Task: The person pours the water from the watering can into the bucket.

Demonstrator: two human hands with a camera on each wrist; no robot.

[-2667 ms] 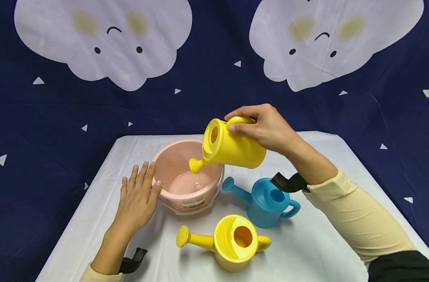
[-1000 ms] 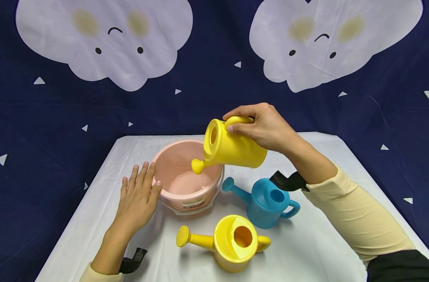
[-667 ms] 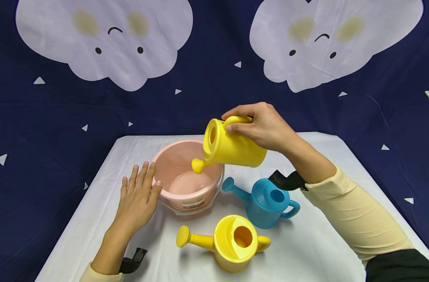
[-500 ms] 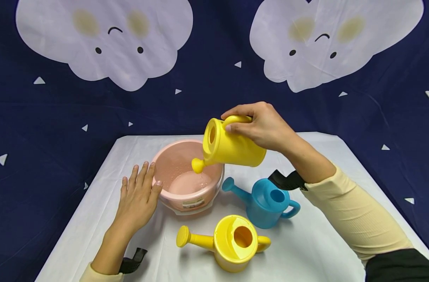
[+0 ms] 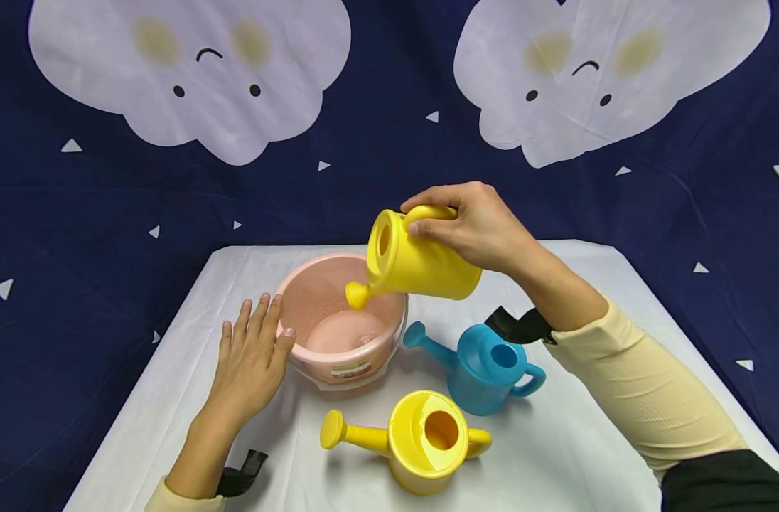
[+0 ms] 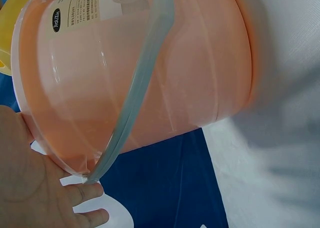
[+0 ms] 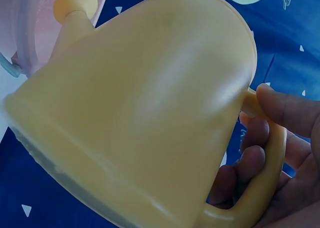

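Observation:
My right hand (image 5: 482, 222) grips the handle of a yellow watering can (image 5: 431, 264). The can is tipped left, its spout head over the mouth of a pink bucket (image 5: 347, 357). In the right wrist view, curled fingers pass through the can's handle (image 7: 272, 173) with the thumb on top. A little water lies in the bucket's bottom, with ripples below the spout. My left hand (image 5: 249, 363) rests with straight fingers against the bucket's left rim. In the left wrist view, the bucket's pale bail handle (image 6: 135, 97) hangs down its side.
A blue watering can (image 5: 482, 370) stands right of the bucket. Closer to me is a second yellow watering can (image 5: 428, 441), upright, spout to the left. All stand on a white-covered table (image 5: 556, 448). A dark blue cloth (image 5: 389, 178) with clouds hangs behind.
The right hand and its watering can have risen slightly. The thin stream seen falling from the spout earlier is no longer visible. The left hand and the standing cans have stayed put.

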